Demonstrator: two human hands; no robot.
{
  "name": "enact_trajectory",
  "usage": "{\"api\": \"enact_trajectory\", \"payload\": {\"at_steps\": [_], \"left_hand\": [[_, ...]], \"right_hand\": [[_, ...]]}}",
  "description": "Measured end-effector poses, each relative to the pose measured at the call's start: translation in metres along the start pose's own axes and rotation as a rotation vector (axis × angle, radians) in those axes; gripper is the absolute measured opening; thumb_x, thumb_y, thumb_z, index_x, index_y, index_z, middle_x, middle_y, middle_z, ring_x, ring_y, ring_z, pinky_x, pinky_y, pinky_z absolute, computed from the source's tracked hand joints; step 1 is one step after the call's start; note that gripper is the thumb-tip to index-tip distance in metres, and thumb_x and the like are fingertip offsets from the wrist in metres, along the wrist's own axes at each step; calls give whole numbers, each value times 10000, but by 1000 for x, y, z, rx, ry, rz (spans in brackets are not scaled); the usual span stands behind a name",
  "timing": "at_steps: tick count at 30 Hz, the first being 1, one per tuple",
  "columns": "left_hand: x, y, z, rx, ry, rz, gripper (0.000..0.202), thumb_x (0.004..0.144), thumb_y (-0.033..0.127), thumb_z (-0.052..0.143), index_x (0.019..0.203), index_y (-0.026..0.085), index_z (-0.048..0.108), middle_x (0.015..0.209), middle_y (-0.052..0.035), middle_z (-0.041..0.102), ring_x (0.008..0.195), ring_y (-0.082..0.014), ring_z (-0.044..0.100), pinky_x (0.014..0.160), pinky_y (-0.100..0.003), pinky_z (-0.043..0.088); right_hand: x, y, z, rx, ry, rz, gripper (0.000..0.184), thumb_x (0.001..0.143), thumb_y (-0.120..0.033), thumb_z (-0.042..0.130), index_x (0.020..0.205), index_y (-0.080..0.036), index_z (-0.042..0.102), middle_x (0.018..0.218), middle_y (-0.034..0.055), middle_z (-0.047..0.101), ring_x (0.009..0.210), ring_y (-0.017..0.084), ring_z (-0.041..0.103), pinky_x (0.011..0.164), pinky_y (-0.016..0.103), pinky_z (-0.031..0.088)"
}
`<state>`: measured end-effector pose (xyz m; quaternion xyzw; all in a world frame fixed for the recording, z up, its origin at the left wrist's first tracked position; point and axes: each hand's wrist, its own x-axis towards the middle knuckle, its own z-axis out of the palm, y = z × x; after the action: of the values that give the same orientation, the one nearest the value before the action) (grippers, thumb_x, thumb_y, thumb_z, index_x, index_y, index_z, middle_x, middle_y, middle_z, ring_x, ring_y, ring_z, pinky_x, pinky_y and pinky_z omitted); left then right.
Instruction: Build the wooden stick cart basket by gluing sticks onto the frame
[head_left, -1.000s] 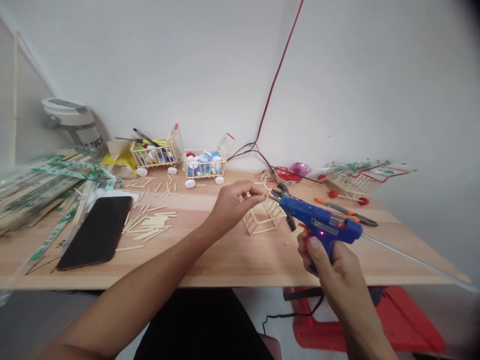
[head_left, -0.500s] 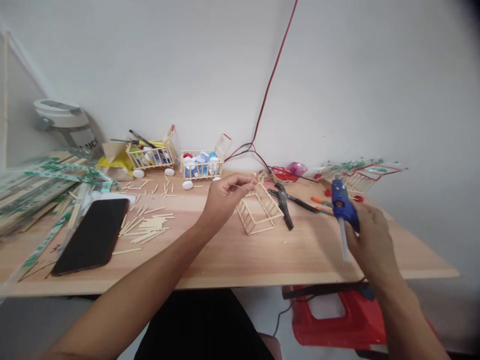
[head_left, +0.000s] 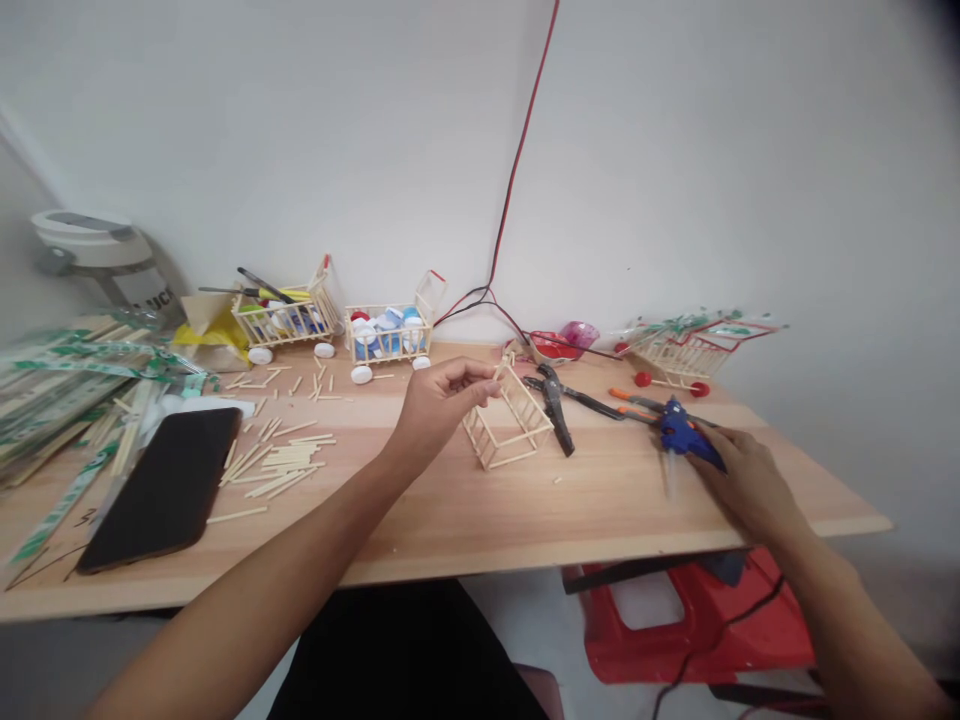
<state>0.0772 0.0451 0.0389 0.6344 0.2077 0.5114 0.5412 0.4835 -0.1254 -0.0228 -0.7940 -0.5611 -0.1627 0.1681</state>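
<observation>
A big tub with a white lid stands at the back left corner of the table. In front of it, a pile of long sticks with green and clear wrap lies along the left edge. A black phone lies flat near the front left corner. A yellow bag sits toward the back edge. Next come lots of loose short sticks, spread out to the right of the phone. Behind them, near the back edge, is a little stick cart with white wheels, with pens and other bits in it. Just beside it is a second cart, full of blue, white and red caps.

The left hand is up over the middle of the table. Its thumb and finger tips are pinched together; I cannot tell if a tiny thing is between them. Right by those tips is the stick frame, a small open box of thin sticks, in the middle of the table. I cannot tell if they touch. A black tool is just right of the frame. Farther right, the right hand has its fingers wrapped on the handle of the blue glue gun, toward the right edge. Behind it, a cart with red wheels stands near the back right corner.
</observation>
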Motion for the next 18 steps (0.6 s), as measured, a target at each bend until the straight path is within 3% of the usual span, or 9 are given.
{"api": "enact_trajectory", "payload": {"at_steps": [6,13,16,18], "left_hand": [[-1,-1,2,-37,-54,2,180,711,246,766,862,151,743,882,-59,758,794,-151,688,745,-280,565],[-4,0,5,-27,-78,-13,140,712,238,764,818,152,730,840,-50,741,766,-142,669,732,-276,559],[-6,1,7,-30,-87,-12,122,709,230,769,777,143,716,817,-43,718,748,-131,647,711,-260,540],[-7,1,9,-39,-103,-14,118,709,229,771,752,137,712,805,-42,706,759,-133,642,709,-254,527]], "right_hand": [[3,7,2,161,-32,48,353,818,-377,617,1109,-180,654,1078,167,649,1070,321,596,927,414,430],[-7,10,-8,137,-16,50,360,769,-310,639,1090,-146,628,1188,219,622,1172,331,563,967,419,438],[-9,-8,-26,137,81,49,326,793,-296,609,1084,-153,646,1199,208,630,1149,307,574,945,406,443],[-12,-38,-39,167,178,98,320,821,-324,594,1100,-187,667,1163,165,662,1044,279,616,867,395,469]]}}
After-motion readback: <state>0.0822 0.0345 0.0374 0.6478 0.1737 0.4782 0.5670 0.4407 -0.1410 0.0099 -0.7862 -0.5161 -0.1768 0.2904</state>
